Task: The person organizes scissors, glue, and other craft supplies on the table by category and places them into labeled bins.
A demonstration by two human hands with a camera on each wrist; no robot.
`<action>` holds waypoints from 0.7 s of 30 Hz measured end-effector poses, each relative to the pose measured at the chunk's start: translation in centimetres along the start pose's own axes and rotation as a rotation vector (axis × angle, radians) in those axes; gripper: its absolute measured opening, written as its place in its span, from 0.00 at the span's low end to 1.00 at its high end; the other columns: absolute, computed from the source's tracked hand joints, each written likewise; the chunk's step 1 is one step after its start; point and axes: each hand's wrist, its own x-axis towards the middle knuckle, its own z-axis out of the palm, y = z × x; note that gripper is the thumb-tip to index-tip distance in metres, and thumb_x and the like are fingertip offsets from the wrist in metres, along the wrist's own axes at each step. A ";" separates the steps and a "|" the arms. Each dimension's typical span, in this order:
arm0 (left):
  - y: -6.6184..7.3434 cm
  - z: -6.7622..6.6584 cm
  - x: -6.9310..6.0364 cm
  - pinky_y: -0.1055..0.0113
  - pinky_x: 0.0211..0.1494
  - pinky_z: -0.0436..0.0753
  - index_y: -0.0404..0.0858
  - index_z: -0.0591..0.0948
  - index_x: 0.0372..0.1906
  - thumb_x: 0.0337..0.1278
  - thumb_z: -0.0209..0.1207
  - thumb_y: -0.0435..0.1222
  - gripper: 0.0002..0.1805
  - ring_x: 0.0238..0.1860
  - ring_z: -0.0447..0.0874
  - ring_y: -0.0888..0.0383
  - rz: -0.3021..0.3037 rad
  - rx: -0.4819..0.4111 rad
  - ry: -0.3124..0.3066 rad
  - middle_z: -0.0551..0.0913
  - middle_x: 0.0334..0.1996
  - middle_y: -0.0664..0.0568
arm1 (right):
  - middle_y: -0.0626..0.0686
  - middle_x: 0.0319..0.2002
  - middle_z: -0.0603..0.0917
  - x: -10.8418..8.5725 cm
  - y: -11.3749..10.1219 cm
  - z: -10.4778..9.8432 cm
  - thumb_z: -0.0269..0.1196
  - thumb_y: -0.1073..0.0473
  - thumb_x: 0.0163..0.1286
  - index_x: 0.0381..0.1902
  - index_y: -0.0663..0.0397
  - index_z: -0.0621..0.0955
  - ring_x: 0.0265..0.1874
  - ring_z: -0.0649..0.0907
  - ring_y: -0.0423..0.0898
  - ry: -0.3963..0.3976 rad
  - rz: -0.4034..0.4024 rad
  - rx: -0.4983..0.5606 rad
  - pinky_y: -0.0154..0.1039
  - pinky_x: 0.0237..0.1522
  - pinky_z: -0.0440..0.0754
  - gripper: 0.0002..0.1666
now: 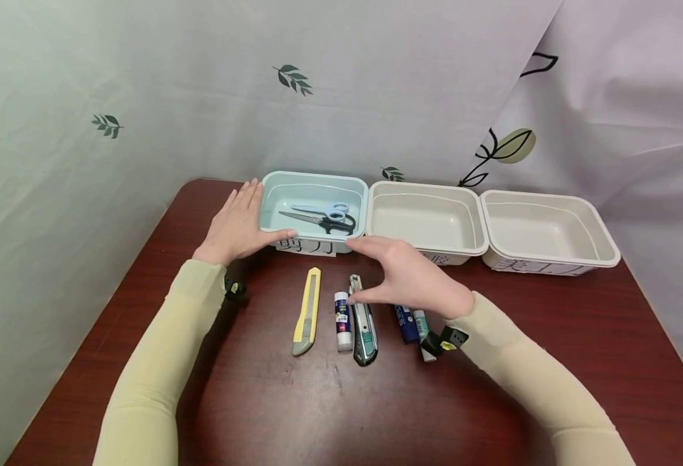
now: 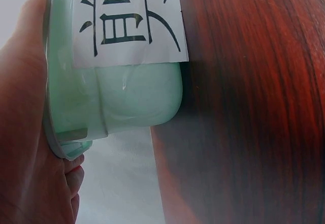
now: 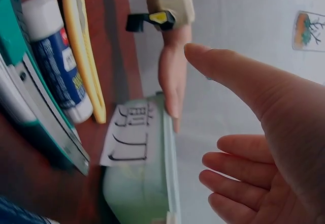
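My left hand (image 1: 239,223) rests on the left end of the light blue bin (image 1: 271,200), fingers along its side and thumb over the front rim; the left wrist view shows this hand (image 2: 25,102) against the rim. Inside the bin lie blue-handled scissors (image 1: 336,211) and black-handled scissors (image 1: 338,225). My right hand (image 1: 414,278), thumb and fingers spread apart and holding nothing, hovers near the bin's front right corner, above a green and grey utility knife (image 1: 366,330). Beside that knife are a glue stick (image 1: 343,323) and a yellow utility knife (image 1: 307,314).
Two beige bins, one in the middle (image 1: 425,217) and one at the right (image 1: 545,226), stand in line with the blue bin. A dark blue glue stick (image 1: 406,323) and a smaller white and green one (image 1: 421,320) lie partly under my right hand. A patterned cloth hangs behind.
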 end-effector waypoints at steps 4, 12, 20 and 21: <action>0.0 0.0 -0.1 0.54 0.80 0.37 0.28 0.44 0.81 0.53 0.52 0.77 0.69 0.80 0.38 0.44 -0.003 -0.001 -0.004 0.44 0.80 0.35 | 0.54 0.67 0.77 -0.2 -0.4 1.0 0.78 0.37 0.54 0.71 0.58 0.75 0.66 0.75 0.46 -0.032 -0.002 -0.008 0.43 0.68 0.71 0.53; 0.1 -0.1 -0.1 0.54 0.80 0.37 0.28 0.44 0.81 0.53 0.52 0.77 0.69 0.80 0.38 0.44 -0.006 0.001 -0.009 0.44 0.80 0.35 | 0.54 0.68 0.76 -0.7 -1.0 2.7 0.79 0.36 0.53 0.70 0.57 0.75 0.67 0.74 0.47 -0.113 -0.003 -0.055 0.42 0.68 0.71 0.53; 0.1 -0.2 -0.1 0.55 0.80 0.36 0.28 0.44 0.80 0.53 0.51 0.77 0.69 0.80 0.38 0.44 -0.004 0.008 -0.009 0.44 0.80 0.35 | 0.53 0.67 0.77 -0.9 -1.1 4.3 0.79 0.38 0.53 0.69 0.58 0.76 0.67 0.74 0.46 -0.179 -0.006 -0.067 0.41 0.67 0.71 0.52; 0.1 -0.2 -0.1 0.55 0.80 0.36 0.28 0.44 0.80 0.53 0.51 0.77 0.69 0.80 0.38 0.44 -0.003 0.008 -0.009 0.44 0.80 0.35 | 0.53 0.67 0.77 -0.9 -1.1 4.5 0.79 0.38 0.52 0.69 0.58 0.76 0.67 0.74 0.46 -0.187 -0.004 -0.069 0.41 0.67 0.72 0.52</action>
